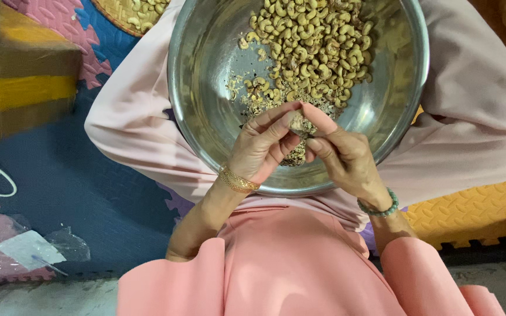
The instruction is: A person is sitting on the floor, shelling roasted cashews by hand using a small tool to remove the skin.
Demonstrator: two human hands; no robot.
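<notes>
From the head view, the left hand (pixel 263 145) and the right hand (pixel 339 153) pinch together one cashew nut (pixel 297 122) over the steel bowl (pixel 206 88); it looks light, small, brittle, so fingertips at its ends suit best.

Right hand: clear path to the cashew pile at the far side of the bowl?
Probably yes. The right hand sits over the open bowl, nothing covering the cashew pile.

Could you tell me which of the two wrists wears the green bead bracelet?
The right hand's wrist wears the green bead bracelet; the left hand's wrist has a gold bangle instead.
</notes>
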